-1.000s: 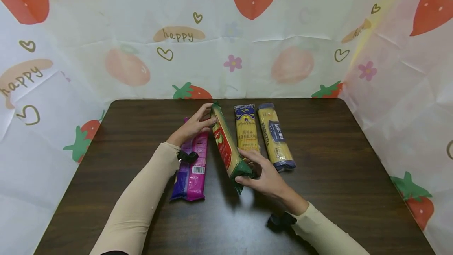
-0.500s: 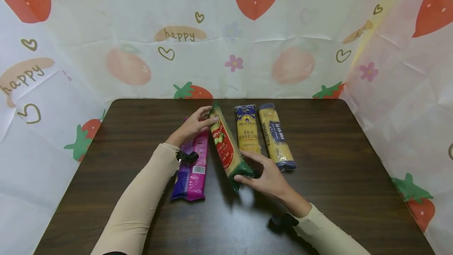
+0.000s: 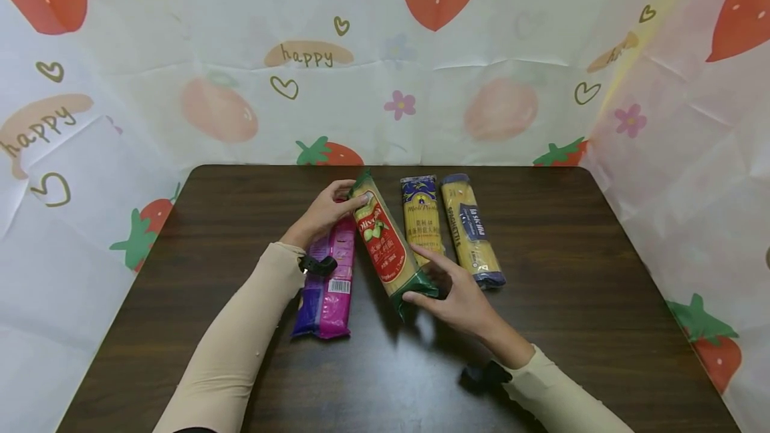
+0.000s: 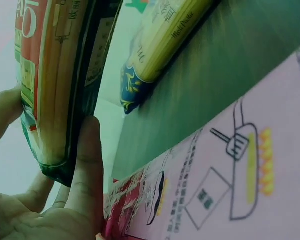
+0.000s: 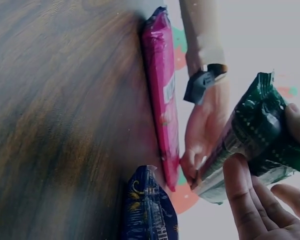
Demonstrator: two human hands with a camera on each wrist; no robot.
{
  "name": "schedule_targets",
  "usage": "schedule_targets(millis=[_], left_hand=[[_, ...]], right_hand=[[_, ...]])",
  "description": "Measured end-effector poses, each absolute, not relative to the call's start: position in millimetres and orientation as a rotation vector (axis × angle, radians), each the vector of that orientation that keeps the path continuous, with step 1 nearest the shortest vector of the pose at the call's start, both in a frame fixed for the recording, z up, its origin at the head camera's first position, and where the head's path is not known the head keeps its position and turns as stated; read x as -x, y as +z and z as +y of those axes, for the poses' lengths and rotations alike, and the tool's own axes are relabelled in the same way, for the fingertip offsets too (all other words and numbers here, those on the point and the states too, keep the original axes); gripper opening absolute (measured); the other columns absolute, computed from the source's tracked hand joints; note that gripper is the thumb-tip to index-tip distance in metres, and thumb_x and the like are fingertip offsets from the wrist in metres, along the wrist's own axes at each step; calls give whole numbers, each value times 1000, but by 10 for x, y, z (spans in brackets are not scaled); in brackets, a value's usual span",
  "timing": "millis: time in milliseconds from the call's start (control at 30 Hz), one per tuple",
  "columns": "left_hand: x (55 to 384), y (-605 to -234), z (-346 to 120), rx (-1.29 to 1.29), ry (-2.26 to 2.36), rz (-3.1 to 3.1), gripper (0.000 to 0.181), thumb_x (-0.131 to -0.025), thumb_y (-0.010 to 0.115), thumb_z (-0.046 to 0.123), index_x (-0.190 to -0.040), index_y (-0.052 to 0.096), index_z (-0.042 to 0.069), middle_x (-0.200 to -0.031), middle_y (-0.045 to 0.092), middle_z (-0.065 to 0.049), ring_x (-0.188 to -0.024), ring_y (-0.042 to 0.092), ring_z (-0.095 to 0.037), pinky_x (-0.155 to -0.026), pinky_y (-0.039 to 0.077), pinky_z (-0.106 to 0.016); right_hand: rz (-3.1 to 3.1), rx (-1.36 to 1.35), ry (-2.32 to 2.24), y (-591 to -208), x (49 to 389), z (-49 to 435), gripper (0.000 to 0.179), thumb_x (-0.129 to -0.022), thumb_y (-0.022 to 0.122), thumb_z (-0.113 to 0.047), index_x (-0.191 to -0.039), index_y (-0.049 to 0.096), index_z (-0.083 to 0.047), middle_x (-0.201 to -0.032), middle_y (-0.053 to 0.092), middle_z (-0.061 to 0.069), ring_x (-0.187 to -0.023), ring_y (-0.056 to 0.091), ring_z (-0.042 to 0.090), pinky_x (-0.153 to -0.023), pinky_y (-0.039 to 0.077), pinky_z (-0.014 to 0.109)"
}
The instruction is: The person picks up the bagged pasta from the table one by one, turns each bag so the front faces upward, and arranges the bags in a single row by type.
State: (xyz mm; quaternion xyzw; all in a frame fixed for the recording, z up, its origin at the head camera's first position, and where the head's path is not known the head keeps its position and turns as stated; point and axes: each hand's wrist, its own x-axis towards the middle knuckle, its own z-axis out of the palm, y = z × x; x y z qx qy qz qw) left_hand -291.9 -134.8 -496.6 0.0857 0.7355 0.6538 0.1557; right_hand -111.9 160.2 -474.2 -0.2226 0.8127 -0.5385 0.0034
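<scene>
Both hands hold a green-ended spaghetti packet with a red label, tilted over the table. At its far end, my left hand grips it between thumb and fingers; the left wrist view shows the packet between them. My right hand pinches the near green end, seen close in the right wrist view as a crinkled wrapper end. Under the left wrist lies a pink and purple packet, partly covered by that hand. Just right of the held packet is a blue-topped spaghetti packet.
A second spaghetti packet with blue ends lies farther right, slightly slanted. Everything rests on a dark wooden table. A printed cloth with strawberries and hearts hangs behind the table and along both sides.
The held packet has rolled so its red label now faces up toward the head camera. Both hands keep their grip; the other packets stay where they were.
</scene>
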Motion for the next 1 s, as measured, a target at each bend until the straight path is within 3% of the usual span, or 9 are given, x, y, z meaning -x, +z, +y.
schedule_targets(millis=[100, 300, 500, 667, 833, 1000], left_hand=[[2916, -4963, -1348, -217, 1859, 2139, 70, -104, 74, 30, -161, 40, 7, -158, 44, -23, -121, 58, -32, -102, 53, -47], [2916, -4953, -1305, -219, 1826, 2202, 70, -102, 76, 34, -161, 44, 12, -161, 41, -22, -136, 50, -38, -105, 50, -50], [2914, -4926, -1271, -197, 1839, 2193, 68, -104, 75, 31, -162, 44, 13, -159, 45, -23, -132, 53, -37, -103, 51, -49], [2934, -4930, -1275, -202, 1896, 2116, 67, -105, 72, 21, -162, 40, 6, -157, 48, -25, -130, 56, -37, -104, 52, -49], [2967, -4945, -1286, -206, 1871, 2144, 67, -105, 73, 21, -162, 41, 6, -160, 47, -23, -138, 52, -38, -107, 51, -52], [2982, -4936, -1287, -170, 1791, 2238, 69, -102, 78, 29, -161, 46, 9, -162, 44, -21, -150, 42, -40, -114, 46, -57]], right_hand=[[2534, 701, -1684, -4756, 1119, 1610, 80, -90, 90, -15, -161, 52, -21, -127, 73, 5, -104, 73, 16, -93, 61, 34], [2516, 691, -1687, -4786, 1106, 1648, 77, -91, 89, -15, -160, 54, -18, -147, 65, 10, -111, 73, 20, -98, 60, 38], [2496, 653, -1671, -4796, 1104, 1665, 76, -93, 87, -12, -161, 52, -15, -142, 66, 13, -115, 72, 26, -100, 59, 42], [2475, 578, -1679, -4820, 1127, 1617, 77, -92, 88, -10, -160, 52, -15, -143, 65, 14, -118, 70, 28, -100, 59, 39], [2443, 536, -1696, -4862, 1155, 1527, 76, -92, 88, -9, -159, 53, -13, -139, 66, 17, -115, 72, 30, -95, 61, 37], [2432, 511, -1659, -4921, 1165, 1449, 82, -91, 88, -10, -162, 47, -12, -136, 65, 21, -116, 71, 35, -97, 60, 45]])
